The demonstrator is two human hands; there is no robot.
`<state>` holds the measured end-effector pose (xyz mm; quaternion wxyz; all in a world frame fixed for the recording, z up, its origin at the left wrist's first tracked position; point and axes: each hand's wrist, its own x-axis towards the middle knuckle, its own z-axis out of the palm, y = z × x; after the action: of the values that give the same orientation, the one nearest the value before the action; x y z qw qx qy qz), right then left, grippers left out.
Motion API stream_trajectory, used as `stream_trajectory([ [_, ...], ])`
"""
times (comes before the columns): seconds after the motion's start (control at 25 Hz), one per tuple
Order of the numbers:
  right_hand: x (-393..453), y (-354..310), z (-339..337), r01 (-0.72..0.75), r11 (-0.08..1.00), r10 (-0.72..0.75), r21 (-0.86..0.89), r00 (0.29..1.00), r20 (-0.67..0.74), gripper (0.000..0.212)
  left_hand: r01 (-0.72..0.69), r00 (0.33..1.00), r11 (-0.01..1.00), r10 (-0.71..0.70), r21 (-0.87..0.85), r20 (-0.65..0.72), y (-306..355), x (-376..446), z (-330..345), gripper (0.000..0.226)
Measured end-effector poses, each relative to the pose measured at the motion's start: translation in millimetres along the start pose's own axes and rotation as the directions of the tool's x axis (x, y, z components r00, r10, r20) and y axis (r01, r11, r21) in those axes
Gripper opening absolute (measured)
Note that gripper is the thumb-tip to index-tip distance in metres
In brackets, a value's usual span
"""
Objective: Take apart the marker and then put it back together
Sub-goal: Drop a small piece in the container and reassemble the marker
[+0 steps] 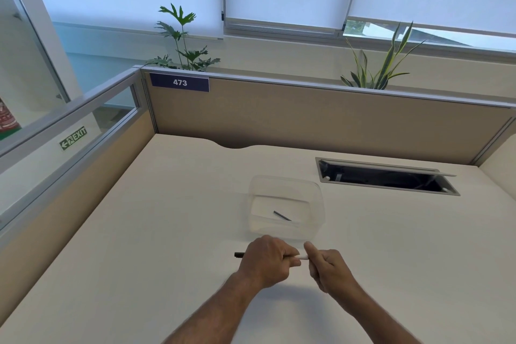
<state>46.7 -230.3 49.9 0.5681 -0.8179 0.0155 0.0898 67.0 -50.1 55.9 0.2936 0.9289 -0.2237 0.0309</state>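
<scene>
Marker (301,257) gripped by left hand (265,262) and right hand (326,268), both clamped | thin dark part (282,215) already in clear tub (315,190) at 12 o'clock | disassembly underway, reassembly left

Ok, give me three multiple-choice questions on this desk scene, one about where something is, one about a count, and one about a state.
1. Where does the thin dark rod lie?
A. Inside the clear plastic container
B. In the open cable hatch
C. On the partition top

2. How many potted green plants stand behind the partition?
A. One
B. Two
C. Four

3. How is the white marker with a black end held?
A. Lying loose on the desk
B. By the right hand alone
C. Gripped by both hands

Answers: 1 A, the rod rests on the container's floor; 2 B, one leafy, one spiky; 3 C, the left hand and the right hand each close round it.
</scene>
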Motion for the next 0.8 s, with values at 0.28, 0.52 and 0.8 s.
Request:
stream_trajectory([
  [0.28, -4.8, 8.8, -7.9, 0.21, 0.975, -0.211, -0.078, 0.977, -0.006, 0.015, 0.028, 0.995, 0.999, -0.029, 0.017, 0.09, -2.3, -1.3, -0.8, 0.024],
  [0.52, -4.4, 29.1, -4.6, 0.347, 0.852, -0.389, -0.392, 0.921, -0.03, 0.026, 0.034, 0.981, 0.999, -0.028, -0.029, 0.194, -3.7, -0.9, 1.0, 0.024],
  [0.8, -11.3, 30.9, -9.3, 0.485, 0.655, -0.552, -0.579, 0.831, 0.071, 0.014, 0.073, 0.96, 0.99, -0.037, -0.118, 0.277, -4.1, -4.5, 0.0, 0.029],
])
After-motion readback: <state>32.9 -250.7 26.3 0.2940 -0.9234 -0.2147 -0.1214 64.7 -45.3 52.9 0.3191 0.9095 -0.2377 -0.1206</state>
